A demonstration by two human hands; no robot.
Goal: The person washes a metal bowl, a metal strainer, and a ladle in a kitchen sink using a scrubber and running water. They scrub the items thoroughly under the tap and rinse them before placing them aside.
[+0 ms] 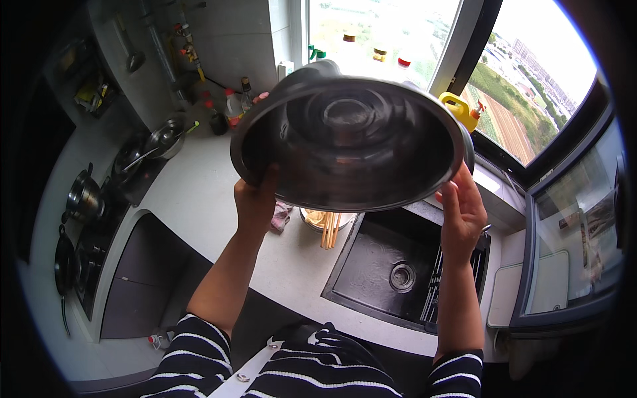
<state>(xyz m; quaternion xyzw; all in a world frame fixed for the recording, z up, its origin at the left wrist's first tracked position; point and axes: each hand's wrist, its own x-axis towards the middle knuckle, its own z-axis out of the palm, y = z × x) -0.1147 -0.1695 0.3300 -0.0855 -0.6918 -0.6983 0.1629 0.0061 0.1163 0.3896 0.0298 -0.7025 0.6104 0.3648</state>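
Two hands, the left hand (255, 202) and the right hand (462, 215), hold a large steel basin (348, 142) by its rim, raised and tilted above the black sink (391, 265). The fingers of both are closed on the edge. If one grip slips, the basin may drop onto the chopsticks (328, 229) on the bench (199, 192).

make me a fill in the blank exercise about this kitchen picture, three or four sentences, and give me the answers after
1. Both hands, the left hand and the right hand, hold up a large steel ____.
2. Below the right hand lies a black ____ with a round drain.
3. Wooden chopsticks rest across a small ____ on the counter.
4. By the window stands a jug coloured ____.

Missing words: bowl; sink; bowl; yellow.
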